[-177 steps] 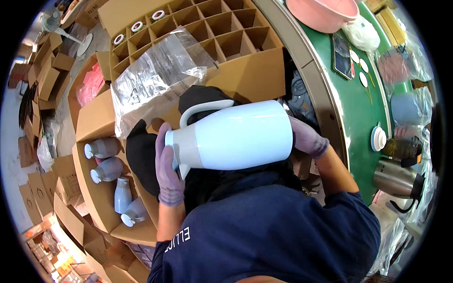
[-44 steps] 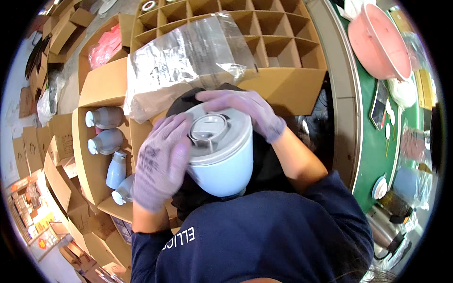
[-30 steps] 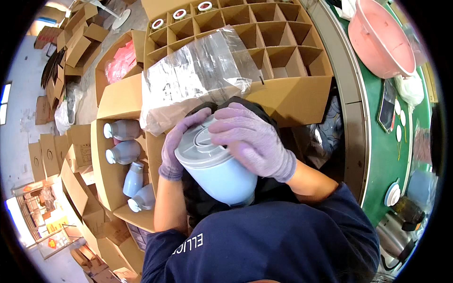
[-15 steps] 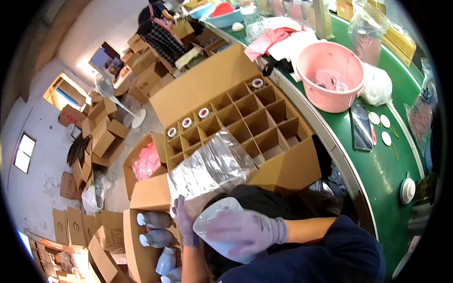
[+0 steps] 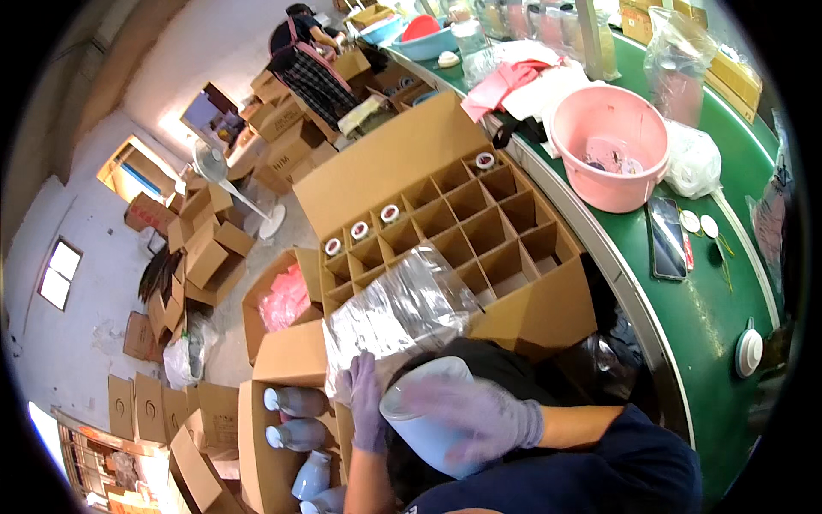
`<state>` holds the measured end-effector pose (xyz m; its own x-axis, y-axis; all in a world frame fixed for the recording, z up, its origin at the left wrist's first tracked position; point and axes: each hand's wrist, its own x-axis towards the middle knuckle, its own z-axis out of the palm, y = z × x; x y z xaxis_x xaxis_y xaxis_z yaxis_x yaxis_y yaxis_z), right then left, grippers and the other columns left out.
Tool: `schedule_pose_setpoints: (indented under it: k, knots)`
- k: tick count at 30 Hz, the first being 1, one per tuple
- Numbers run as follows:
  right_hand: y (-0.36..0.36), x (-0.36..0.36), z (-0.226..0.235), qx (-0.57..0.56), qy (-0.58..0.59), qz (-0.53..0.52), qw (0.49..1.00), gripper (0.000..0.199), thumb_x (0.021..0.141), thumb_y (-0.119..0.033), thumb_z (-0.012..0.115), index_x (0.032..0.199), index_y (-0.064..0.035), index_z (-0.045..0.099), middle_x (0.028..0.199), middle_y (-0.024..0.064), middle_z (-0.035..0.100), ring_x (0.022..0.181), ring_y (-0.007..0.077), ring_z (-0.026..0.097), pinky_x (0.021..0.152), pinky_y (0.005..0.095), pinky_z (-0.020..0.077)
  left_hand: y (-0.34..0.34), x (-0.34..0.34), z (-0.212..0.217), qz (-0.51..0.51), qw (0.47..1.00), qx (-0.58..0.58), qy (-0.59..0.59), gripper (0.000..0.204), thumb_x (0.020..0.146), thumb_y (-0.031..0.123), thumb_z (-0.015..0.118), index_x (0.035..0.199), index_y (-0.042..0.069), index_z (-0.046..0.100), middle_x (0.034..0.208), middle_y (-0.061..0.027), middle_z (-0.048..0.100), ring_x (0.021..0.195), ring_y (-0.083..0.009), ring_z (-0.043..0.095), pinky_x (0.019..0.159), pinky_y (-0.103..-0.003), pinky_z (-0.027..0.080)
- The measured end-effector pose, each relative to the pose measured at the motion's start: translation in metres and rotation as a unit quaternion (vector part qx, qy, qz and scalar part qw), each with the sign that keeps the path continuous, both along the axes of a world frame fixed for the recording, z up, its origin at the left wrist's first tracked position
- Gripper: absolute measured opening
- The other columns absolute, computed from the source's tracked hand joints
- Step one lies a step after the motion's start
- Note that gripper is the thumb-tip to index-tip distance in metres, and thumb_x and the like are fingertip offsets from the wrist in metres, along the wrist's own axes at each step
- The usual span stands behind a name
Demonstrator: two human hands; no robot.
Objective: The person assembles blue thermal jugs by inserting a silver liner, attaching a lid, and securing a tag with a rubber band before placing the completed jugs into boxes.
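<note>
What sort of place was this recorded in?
Probably a packing or assembly workshop: a large brown cardboard carton divided into square cells stands beside a long, green-topped, metal-edged work surface, and an open brown cardboard box holds several light-blue, grey-necked jugs.

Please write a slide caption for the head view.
Gloved right hand blurred over a blue jug, left hand near clear plastic on a carton.

Pale-blue jug (image 5: pixel 431 439), lavender gloves (image 5: pixel 505 421).
Pink is seen in the basin (image 5: pixel 599 190), green in the worktop (image 5: pixel 698 360), dark checks in a garment (image 5: pixel 313 81).
</note>
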<state>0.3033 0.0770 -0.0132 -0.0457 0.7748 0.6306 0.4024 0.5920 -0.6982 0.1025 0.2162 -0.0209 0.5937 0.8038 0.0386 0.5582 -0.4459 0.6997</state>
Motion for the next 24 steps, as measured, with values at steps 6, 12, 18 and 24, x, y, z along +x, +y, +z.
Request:
schedule_pose_setpoints:
  k: [6, 12, 18, 24]
  knots:
    - [-0.002, -0.01, 0.022, 0.004, -0.038, 0.067, 0.997, 0.065, 0.092, -0.042, 0.057, 0.143, -0.0039, 0.044, 0.14, 0.023, 0.048, 0.127, 0.0394, 0.048, 0.111, 0.0482, 0.0342, 0.027, -0.053, -0.067, -0.033, 0.962, -0.221, -0.159, 0.052, 0.101, 0.024, 0.04, 0.141, -0.009, 0.045, 0.15, -0.0182, 0.043, 0.142, -0.0289, 0.035, 0.119, -0.038, 0.023]
    - [0.008, -0.006, 0.009, -0.02, -0.011, 0.028, 0.999, 0.065, 0.091, -0.044, 0.06, 0.139, -0.002, 0.047, 0.136, 0.0238, 0.051, 0.123, 0.0406, 0.05, 0.109, 0.0484, 0.0351, 0.021, -0.031, -0.036, -0.119, 0.971, -0.149, -0.144, 0.055, 0.1, 0.023, 0.036, 0.147, -0.005, 0.038, 0.153, -0.0173, 0.038, 0.142, -0.0289, 0.034, 0.119, -0.038, 0.022]
    - [0.024, 0.003, -0.009, -0.09, 0.079, 0.025, 0.993, 0.059, 0.086, -0.024, 0.061, 0.14, -0.0037, 0.046, 0.119, 0.0219, 0.062, 0.106, 0.0386, 0.062, 0.096, 0.0469, 0.047, 0.028, -0.005, -0.028, 0.009, 0.908, -0.364, -0.209, 0.058, 0.1, 0.027, 0.036, 0.148, -0.005, 0.035, 0.156, -0.016, 0.034, 0.148, -0.025, 0.024, 0.121, -0.037, 0.012]
    - [0.04, 0.017, -0.024, -0.077, 0.067, 0.036, 0.994, 0.067, 0.097, -0.045, 0.046, 0.145, 0.0005, 0.04, 0.14, 0.0249, 0.048, 0.128, 0.0408, 0.048, 0.109, 0.0467, 0.0369, -0.015, 0.028, 0.066, 0.058, 0.821, -0.453, -0.341, 0.059, 0.099, 0.029, 0.043, 0.147, -0.005, 0.037, 0.157, -0.0153, 0.03, 0.148, -0.0261, 0.022, 0.121, -0.038, 0.015]
